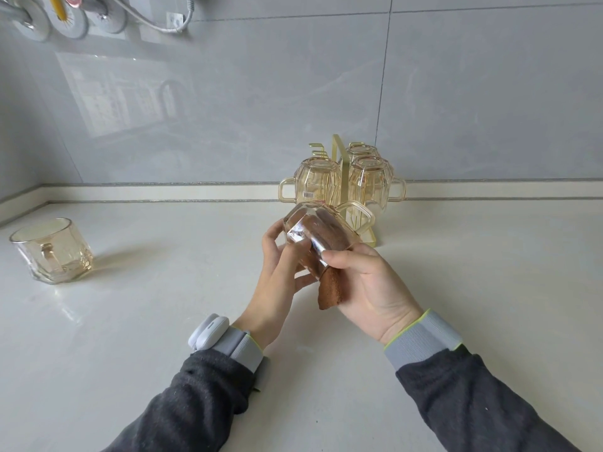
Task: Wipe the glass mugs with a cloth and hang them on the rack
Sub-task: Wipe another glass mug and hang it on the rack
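An amber glass mug (305,228) is held tilted above the counter, base toward me, handle pointing right toward the rack. My left hand (277,278) grips its left side with curled fingers. A brown cloth (331,288) fills the inside of the mug and hangs out below its mouth; my right hand (365,282) holds the cloth, thumb against the glass. Behind stands a gold rack (342,171) with three amber mugs (315,184) hung upside down. Another mug (52,251) stands upright at the far left of the counter.
The white counter (163,305) runs to a low back ledge under a grey tiled wall (261,93). Pipe fittings and a cable hang at the upper left (65,17). Both wrists wear grey bands, the left with a white device.
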